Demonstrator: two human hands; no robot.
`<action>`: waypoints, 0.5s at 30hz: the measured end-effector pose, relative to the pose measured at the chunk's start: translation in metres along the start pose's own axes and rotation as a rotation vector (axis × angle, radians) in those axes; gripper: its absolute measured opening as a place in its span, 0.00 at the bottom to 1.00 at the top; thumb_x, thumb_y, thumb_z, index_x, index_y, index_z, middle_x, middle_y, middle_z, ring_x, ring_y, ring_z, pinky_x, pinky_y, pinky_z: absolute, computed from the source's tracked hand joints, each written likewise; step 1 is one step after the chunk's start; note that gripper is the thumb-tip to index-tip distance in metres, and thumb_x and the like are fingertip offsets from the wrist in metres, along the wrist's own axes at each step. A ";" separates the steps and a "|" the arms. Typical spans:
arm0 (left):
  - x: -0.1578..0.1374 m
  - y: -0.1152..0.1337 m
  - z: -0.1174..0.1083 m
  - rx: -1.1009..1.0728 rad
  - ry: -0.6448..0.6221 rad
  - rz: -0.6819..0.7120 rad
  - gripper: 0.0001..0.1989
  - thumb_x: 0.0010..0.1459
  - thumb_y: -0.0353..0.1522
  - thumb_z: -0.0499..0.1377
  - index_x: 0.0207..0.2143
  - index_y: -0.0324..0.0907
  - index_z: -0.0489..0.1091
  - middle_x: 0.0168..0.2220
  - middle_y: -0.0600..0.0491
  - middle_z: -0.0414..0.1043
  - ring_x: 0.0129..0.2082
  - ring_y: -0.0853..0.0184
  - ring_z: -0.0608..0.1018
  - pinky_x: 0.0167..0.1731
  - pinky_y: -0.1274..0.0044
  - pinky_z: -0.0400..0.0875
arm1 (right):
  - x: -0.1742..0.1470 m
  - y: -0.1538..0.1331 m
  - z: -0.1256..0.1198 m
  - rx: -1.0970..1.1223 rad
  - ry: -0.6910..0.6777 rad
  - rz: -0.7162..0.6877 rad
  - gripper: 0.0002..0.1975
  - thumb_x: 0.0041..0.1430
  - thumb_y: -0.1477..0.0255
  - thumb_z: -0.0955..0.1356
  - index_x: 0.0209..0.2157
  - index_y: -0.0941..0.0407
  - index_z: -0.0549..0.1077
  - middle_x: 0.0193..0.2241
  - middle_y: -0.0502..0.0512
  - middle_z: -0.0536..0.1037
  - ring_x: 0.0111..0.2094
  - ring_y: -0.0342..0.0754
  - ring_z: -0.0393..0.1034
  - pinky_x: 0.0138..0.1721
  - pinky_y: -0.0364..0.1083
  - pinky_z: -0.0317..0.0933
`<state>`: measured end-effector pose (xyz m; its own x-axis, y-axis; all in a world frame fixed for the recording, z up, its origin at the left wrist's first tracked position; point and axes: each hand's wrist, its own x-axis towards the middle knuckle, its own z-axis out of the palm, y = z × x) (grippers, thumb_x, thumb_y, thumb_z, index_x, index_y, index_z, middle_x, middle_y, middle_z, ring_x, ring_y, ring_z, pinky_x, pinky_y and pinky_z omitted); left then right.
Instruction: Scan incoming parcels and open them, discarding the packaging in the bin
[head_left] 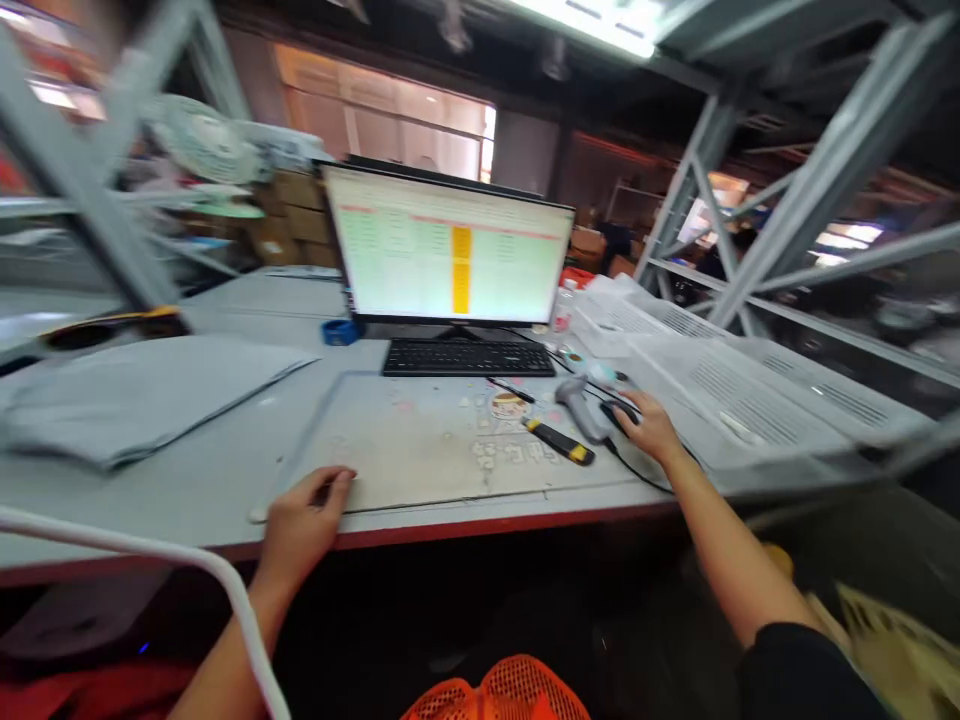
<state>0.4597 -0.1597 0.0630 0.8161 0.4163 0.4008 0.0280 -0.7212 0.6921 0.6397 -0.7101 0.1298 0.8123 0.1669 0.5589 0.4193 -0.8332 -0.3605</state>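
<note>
My right hand [649, 425] lies over a black computer mouse [619, 411] on the right of the desk, fingers wrapped round it. Just left of the mouse is a grey handheld barcode scanner [583, 408] with a black cable. My left hand [306, 520] rests on the front left corner of a pale printed desk mat [405, 450], its fingers curled in and nothing visible in them. Between the hands lie a black and yellow utility knife [559, 441] and a black pen [511, 390]. Behind them stand a black keyboard [469, 358] and a lit monitor [450, 250] showing a spreadsheet with a yellow column.
White plastic bags [150, 390] lie at left, near a blue tape roll [340, 332]. White slotted crates [742, 395] fill the right side, beside a clear bottle [563, 306]. A white tube [202, 560] curves across the lower left. Grey metal frames [832, 150] flank the desk.
</note>
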 end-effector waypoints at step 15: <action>-0.015 0.010 0.007 -0.047 0.119 0.027 0.17 0.68 0.42 0.54 0.35 0.43 0.78 0.38 0.49 0.83 0.40 0.60 0.83 0.43 0.72 0.75 | 0.003 0.120 0.092 0.021 0.089 0.072 0.29 0.48 0.48 0.69 0.54 0.29 0.79 0.58 0.56 0.79 0.62 0.79 0.68 0.57 0.71 0.67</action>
<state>0.4517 -0.1767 0.0600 0.7421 0.4616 0.4861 -0.0226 -0.7075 0.7063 0.7299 -0.7617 0.0199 0.8019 0.0590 0.5945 0.3704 -0.8299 -0.4173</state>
